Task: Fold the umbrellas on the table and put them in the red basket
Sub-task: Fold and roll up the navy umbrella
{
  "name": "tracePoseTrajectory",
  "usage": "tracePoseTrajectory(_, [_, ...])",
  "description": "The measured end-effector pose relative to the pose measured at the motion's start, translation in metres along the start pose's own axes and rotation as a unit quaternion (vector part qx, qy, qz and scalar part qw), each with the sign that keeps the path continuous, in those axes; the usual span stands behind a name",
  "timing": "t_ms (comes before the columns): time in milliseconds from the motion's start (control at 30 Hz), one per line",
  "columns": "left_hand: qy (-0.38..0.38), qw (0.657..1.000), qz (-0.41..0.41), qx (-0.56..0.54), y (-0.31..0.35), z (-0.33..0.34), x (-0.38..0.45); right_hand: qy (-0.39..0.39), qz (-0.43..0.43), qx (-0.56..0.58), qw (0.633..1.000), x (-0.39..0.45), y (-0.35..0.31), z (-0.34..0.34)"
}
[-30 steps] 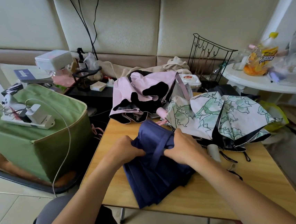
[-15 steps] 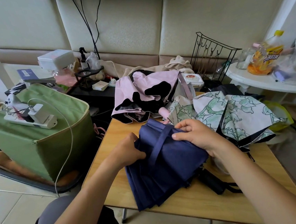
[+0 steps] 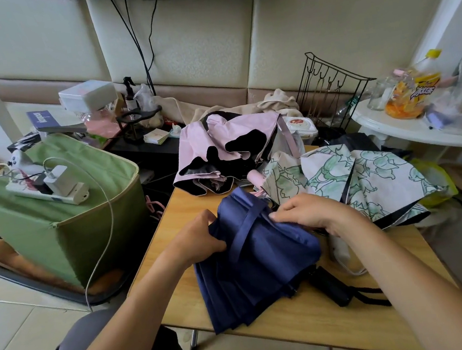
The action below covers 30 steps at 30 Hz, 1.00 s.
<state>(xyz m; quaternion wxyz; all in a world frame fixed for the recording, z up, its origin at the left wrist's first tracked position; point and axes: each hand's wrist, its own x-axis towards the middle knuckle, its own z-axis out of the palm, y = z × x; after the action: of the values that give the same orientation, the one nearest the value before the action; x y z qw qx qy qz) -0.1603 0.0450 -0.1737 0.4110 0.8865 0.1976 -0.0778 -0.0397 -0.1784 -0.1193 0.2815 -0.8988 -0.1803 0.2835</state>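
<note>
A navy blue umbrella (image 3: 260, 259) lies half gathered on the wooden table (image 3: 322, 318), its black handle (image 3: 331, 286) pointing right. My left hand (image 3: 199, 238) grips the left edge of its fabric. My right hand (image 3: 309, 212) pinches the fabric beside the navy strap (image 3: 246, 224) that runs across the canopy. Behind it lie a pink and black umbrella (image 3: 224, 150) and a white umbrella with green leaf print (image 3: 360, 182), both loose. No red basket is in view.
A green fabric bin (image 3: 68, 230) with a power strip and charger (image 3: 53, 186) on top stands left of the table. At right a white round table (image 3: 417, 131) holds bottles. A black wire rack (image 3: 328, 89) stands behind the umbrellas.
My right hand lifted off the navy fabric, shifted right and now pinches it by the strap. The canopy has been pulled rightwards, uncovering the black handle. My left hand stays on the left edge.
</note>
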Motion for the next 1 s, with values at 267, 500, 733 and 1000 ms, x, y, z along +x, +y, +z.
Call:
tracePoseTrajectory(267, [-0.002,1.0,0.016,-0.008,-0.003,0.0,-0.002,0.017,-0.001,0.146,0.989,0.004,0.002,-0.003])
tracePoseTrajectory(500, [-0.001,1.0,0.025,0.002,-0.003,-0.001,-0.001,0.17,-0.105,0.286,0.937,-0.002,-0.006,-0.031])
tracePoseTrajectory(733, [0.064,0.991,0.053,0.108,-0.007,-0.002,-0.006,0.158,0.111,0.131,0.972,-0.002,0.007,-0.039])
tracePoseTrajectory(1000, [0.079,0.919,0.382,-0.061,0.025,-0.001,-0.027,0.152,0.128,0.121,0.973,0.007,0.016,-0.039])
